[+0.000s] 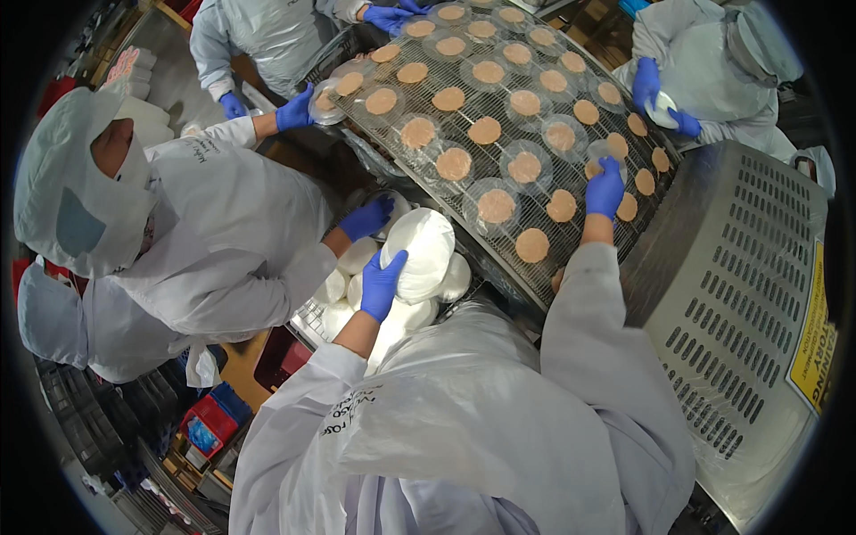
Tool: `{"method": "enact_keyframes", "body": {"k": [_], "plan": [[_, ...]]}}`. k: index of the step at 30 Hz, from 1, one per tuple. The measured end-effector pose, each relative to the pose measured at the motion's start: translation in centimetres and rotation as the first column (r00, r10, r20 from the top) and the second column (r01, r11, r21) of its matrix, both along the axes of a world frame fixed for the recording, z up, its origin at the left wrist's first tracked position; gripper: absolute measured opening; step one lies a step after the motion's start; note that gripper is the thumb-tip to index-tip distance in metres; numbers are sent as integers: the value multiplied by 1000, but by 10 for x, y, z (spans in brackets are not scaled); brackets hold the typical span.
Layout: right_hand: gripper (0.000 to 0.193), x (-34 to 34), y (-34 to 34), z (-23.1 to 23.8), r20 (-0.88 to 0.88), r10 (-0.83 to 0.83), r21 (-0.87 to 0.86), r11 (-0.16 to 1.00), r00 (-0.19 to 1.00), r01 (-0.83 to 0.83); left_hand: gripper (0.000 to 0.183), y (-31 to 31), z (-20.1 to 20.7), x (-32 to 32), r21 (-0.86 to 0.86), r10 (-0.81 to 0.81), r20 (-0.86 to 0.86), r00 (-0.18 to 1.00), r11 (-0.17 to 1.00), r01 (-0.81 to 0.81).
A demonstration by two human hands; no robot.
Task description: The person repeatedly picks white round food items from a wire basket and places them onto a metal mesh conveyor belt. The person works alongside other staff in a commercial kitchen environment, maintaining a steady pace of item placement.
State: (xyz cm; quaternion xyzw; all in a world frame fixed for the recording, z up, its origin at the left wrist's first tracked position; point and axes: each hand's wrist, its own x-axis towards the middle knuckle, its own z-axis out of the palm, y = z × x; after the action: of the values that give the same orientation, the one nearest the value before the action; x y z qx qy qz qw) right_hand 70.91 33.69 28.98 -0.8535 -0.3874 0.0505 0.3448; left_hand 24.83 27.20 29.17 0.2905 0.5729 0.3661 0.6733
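Head; left hand (pixel 382 287) gripping one white disc stack (pixel 423 254); right hand (pixel 606 189) over one belt (pixel 486 160), pinch unclear

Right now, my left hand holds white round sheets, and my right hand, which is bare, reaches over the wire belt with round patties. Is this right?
Not quite: the head view shows your right hand in a blue glove, not bare. The rest is right: your left hand holds white round sheets, and the other reaches over the wire belt with round patties.

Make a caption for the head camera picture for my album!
Gloved left hand holds white discs; gloved right hand reaches over pinkish patties on mesh.
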Motion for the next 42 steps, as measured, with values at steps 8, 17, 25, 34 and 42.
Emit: {"method": "enact_keyframes", "body": {"k": [8,17,25,34,42], "plan": [[34,-22,-65,10,-144,181,-459,858,973,-228,38,-51,-18,45,17,8,49,999,1000,-9],[41,-120,42,-28,223,581,-389,789,783,-475,38,-17,-8,30,23,-10,-42,999,1000,11],[28,-103,102,39,-299,338,-215,887,892,-408,39,-27,27,15,-14,127,-28,992,992,-127],[14,-86,176,-29,186,388,-257,906,903,-336,39,70,-1,-19,-34,100,-11,995,994,-100],[23,41,-40,38,132,38,-279,960,990,0,37,-39,3,29,39,76,-38,996,996,-75]]}}
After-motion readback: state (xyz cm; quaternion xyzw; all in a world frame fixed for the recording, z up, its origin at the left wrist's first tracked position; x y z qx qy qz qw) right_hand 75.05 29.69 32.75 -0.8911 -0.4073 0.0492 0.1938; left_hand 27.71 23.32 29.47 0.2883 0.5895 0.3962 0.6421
